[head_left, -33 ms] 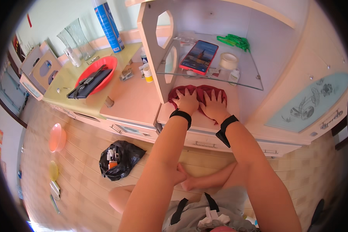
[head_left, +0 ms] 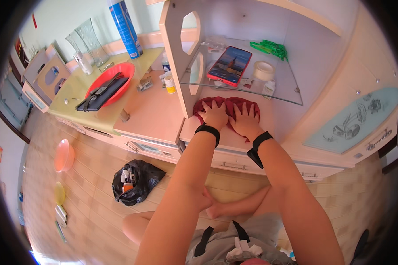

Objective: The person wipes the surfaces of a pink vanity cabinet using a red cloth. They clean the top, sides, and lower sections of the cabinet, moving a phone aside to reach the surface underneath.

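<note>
Red cloth (head_left: pixel 229 107) was bunched on the cupboard ledge (head_left: pixel 192 128), just below the glass shelf (head_left: pixel 221 86). Left hand (head_left: pixel 214 116) and right hand (head_left: pixel 247 126) were laid on it, fingers (head_left: pixel 214 107) spread, nothing gripped. Judged light, soft, limp, hardly slippery, not fragile; best held by the gathered edge. Labels on the blue can (head_left: pixel 125 31) and yellow-and-white bottle (head_left: pixel 170 85) were too small to be read.

A phone (head_left: pixel 231 65) is lying on a glass shelf (head_left: pixel 288 88), left of a tape roll (head_left: pixel 263 70), while a cloth (head_left: pixel 228 108) is resting below, under the left hand (head_left: pixel 214 116) and right hand (head_left: pixel 246 124), a basin (head_left: pixel 128 69) sitting farther left.
</note>
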The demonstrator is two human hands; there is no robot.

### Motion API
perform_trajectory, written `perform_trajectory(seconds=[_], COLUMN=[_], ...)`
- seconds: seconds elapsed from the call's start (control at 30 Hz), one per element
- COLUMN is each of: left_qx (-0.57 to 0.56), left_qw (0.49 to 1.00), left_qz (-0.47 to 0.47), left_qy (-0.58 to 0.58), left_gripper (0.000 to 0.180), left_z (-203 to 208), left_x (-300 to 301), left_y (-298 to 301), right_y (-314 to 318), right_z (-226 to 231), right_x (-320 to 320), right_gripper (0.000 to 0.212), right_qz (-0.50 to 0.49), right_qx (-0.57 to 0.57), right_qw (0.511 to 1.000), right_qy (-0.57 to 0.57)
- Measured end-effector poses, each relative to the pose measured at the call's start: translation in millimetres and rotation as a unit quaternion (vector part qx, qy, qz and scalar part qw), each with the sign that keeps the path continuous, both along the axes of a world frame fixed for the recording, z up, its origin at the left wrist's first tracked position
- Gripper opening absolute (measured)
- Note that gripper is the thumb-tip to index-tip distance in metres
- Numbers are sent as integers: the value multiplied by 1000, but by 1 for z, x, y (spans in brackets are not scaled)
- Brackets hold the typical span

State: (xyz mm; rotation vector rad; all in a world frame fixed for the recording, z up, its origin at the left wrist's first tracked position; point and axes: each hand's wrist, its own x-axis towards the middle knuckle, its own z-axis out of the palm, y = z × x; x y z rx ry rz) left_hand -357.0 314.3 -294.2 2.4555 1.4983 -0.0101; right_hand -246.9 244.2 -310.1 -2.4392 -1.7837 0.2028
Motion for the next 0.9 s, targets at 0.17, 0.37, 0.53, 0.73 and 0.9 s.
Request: perform_trajectory(seconds=[0.17,0.37,0.53,0.73,0.9], left_qx=[33,10,36,51,84], left_qw=[999,999,999,997,993], left_qz=[9,8,-7,-43,-50], left_qy=[-31,-36,-26,-32,-61], left_gripper=[57,59,52,47,45], left_z=[-5,-1,-5,4,2], left_x=[8,12,7,-5,-21], left_y=[13,18,15,-16,-37], right_y=[20,29,20,-10,-37], right_z=[2,-9,-4,-6,5], right_x=[9,18,18,21,11], right_gripper=[68,70,72,70,68], right_qz=[-1,7,18,40,75], right_qx=[-12,4,-5,-11,-22], right_qw=[1000,999,999,999,997], right_qy=[-15,-44,-26,-11,-17])
